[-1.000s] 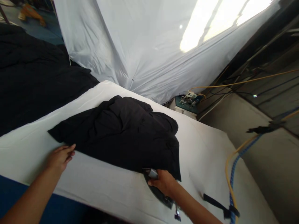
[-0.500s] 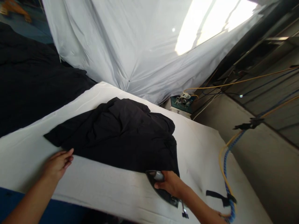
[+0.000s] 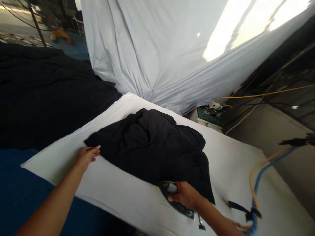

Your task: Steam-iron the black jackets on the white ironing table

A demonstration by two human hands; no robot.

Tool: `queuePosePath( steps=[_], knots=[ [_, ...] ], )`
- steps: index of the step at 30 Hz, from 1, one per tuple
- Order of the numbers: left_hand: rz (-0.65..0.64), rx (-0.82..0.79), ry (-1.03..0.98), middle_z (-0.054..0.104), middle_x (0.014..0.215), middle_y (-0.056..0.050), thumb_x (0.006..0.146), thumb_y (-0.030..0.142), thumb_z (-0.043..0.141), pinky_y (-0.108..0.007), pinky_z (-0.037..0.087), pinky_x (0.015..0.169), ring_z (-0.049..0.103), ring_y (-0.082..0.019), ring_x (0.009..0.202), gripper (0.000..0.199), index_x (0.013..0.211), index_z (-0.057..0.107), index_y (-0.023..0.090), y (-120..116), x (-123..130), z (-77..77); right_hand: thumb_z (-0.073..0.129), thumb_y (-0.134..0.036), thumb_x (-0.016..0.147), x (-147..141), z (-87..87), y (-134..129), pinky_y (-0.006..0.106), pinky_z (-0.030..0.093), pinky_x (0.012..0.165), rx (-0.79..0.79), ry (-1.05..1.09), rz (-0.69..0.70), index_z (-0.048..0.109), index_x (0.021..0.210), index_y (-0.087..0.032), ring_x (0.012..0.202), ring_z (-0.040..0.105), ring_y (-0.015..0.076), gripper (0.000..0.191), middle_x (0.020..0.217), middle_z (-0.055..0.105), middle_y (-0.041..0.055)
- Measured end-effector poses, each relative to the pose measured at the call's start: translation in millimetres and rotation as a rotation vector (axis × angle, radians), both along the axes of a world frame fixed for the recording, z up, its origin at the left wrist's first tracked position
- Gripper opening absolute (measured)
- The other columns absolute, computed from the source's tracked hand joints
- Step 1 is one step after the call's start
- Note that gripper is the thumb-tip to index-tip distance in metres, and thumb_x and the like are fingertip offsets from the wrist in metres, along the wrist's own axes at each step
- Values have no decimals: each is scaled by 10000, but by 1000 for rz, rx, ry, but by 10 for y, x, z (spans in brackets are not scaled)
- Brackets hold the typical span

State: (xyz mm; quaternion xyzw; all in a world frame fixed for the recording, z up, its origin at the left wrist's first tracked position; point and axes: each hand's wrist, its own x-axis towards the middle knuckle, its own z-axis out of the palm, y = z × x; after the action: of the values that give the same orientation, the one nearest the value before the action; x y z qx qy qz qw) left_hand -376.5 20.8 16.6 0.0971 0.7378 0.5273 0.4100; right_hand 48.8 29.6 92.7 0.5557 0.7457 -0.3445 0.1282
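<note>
A black garment (image 3: 150, 144) lies bunched across the middle of the frame, its upper part rumpled into folds and its lower part spread flatter, on a white surface (image 3: 118, 186). The left hand (image 3: 88, 156), left of centre, reaches to the garment's lower left edge; its fingers are close together with the tips at the cloth — whether they pinch it or only rest against it, I cannot tell. The right hand (image 3: 185, 194), below and right of centre, is wrapped around the handle of a dark iron (image 3: 177, 206), whose tip points to the upper left and meets the garment's lower edge; much of the iron's body lies over the white surface. At the lower right, a yellow hose and a blue hose (image 3: 256, 186) run together, tied with a black strap (image 3: 238, 206). More black cloth (image 3: 49, 95) fills the left side of the frame, and a pale sheet (image 3: 152, 42) hangs across the top — sunlit at its upper right. Beyond the surface's far edge, right of centre, stands a green-topped box (image 3: 206, 115) carrying small fittings.
</note>
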Motion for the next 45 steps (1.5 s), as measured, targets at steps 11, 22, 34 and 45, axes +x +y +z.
queuePosePath(
  steps=[11, 22, 34, 45],
  knots=[
    [-261, 88, 166, 514, 479, 56, 329, 387, 715, -225, 361, 503, 446, -98, 485, 372, 559, 508, 181, 46, -132, -209, 670, -457, 586, -1064, -67, 92, 258, 423, 685, -22, -36, 37, 641, 989, -222, 867, 611, 228, 468, 936, 659, 55],
    [-273, 57, 272, 462, 534, 44, 510, 430, 606, -231, 352, 505, 445, -122, 536, 272, 594, 474, 207, 29, -145, -388, 619, -593, 590, -1811, -115, 316, 295, 447, 666, -5, -113, 109, 661, 957, -210, 861, 623, 261, 533, 935, 670, 88],
    [-810, -169, 1046, 576, 1073, -164, 590, 391, 686, -492, 257, 916, 412, -369, 1118, 634, 1151, 451, 210, 292, 157, 108, 673, -508, 586, -1784, -73, 200, 264, 429, 697, -41, -72, 77, 644, 998, -224, 889, 610, 226, 501, 970, 664, 58],
    [-852, -184, 783, 633, 916, -118, 679, 441, 607, -368, 404, 728, 596, -317, 898, 525, 1100, 396, 210, 424, 53, -261, 671, -508, 582, -1957, -52, 200, 278, 433, 729, -42, -63, 68, 640, 998, -224, 909, 605, 237, 505, 994, 659, 62]
  ],
)
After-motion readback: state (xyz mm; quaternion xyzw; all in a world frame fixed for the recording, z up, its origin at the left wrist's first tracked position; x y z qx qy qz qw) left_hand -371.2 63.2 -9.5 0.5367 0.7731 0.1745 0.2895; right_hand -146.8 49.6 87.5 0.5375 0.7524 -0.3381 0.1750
